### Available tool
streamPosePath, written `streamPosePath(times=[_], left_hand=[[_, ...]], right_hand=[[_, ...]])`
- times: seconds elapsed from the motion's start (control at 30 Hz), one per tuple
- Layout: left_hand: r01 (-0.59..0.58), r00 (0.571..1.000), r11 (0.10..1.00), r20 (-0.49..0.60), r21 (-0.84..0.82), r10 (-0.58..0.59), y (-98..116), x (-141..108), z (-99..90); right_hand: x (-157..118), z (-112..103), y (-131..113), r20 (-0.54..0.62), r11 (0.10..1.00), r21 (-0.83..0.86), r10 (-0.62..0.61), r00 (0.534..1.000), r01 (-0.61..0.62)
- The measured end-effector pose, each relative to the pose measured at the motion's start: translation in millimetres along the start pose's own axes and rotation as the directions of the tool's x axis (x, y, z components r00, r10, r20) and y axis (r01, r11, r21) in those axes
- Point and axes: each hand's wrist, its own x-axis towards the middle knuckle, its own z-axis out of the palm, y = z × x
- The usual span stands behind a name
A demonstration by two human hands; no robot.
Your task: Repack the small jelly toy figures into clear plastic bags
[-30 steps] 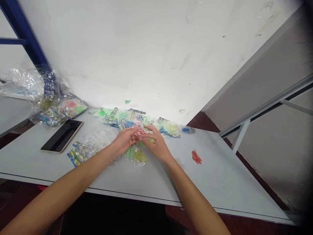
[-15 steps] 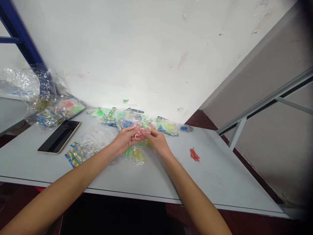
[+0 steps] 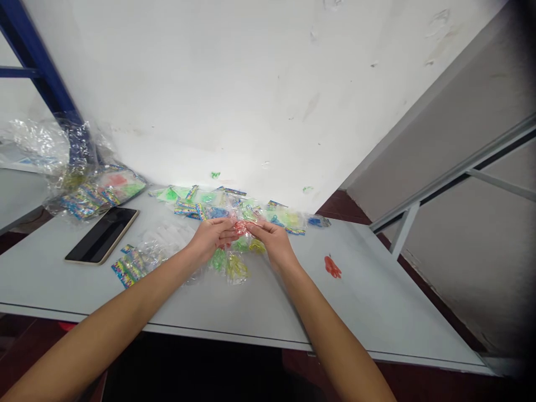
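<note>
Left hand (image 3: 211,237) and right hand (image 3: 272,244) close together above the middle of the desk (image 3: 377,312), with both arms reaching in from the near edge. Fingers of both hands bent toward each other, the fingertips meeting on a small clear packet of red bands (image 3: 240,228), so both hands apparently closed on this packet from its two sides. Place of the packet: between the hands, just in front of a long row of packets (image 3: 209,205). Direction of the packet difficult to tell, because of the crumpled plastic and the fingers covering it; its long axis perhaps across, from one hand to the other, but without certainty.

As for progress, only one packet in the hands and many others lying on the desk, with no visible sorting into clear groups. Whether these packets opened or closed: not possible to tell from this view. Just below the hands, a green packet (image 3: 218,259) and a yellow packet (image 3: 237,268), near each other. To the left, a packet with a colourful printed card (image 3: 128,268), then a black smartphone (image 3: 103,234) beside a heap of packets (image 3: 98,195) and crumpled clear plastic (image 3: 37,142). To the right, a small red shape (image 3: 333,267) on the desk, well apart from the hands
</note>
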Motion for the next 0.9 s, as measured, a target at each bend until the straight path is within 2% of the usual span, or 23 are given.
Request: streamPosePath(times=[0.1,0.2,0.47,0.63,0.73,0.8,0.9], left_hand=[[0.033,0.995,0.998,0.096,0.048,-0.037,-1,-2,1.4],[0.010,0.988,0.998,0.156,0.057,-0.019,-1,-5,3.5],[0.020,0.991,0.998,0.133,0.056,-0.027,0,-7,5.6],[0.157,0.979,0.986,0.122,0.054,-0.162,7,-13,9.4],[0.232,0.957,0.972,0.173,0.026,-0.233,11,-16,12.6],[0.231,0.952,0.971,0.218,-0.054,-0.214,13,-16,14.4],[0.178,0.965,0.963,0.228,-0.201,-0.131,14,-15,15.1]], right_hand=[[0,0,-1,0.003,0.999,0.034,0.008,1.000,-0.009],[1,-1,1,0.015,0.999,0.046,0.000,1.000,-0.001],[1,-3,4,0.034,0.998,0.053,-0.027,0.999,0.025],[0,-4,1,-0.004,0.998,0.012,-0.070,0.998,0.070],[-2,-2,0,-0.050,0.977,-0.078,-0.203,0.978,0.199],[-4,0,0,-0.052,0.928,-0.179,-0.340,0.939,0.326],[-7,3,-1,0.065,0.794,-0.363,-0.501,0.863,0.489]])
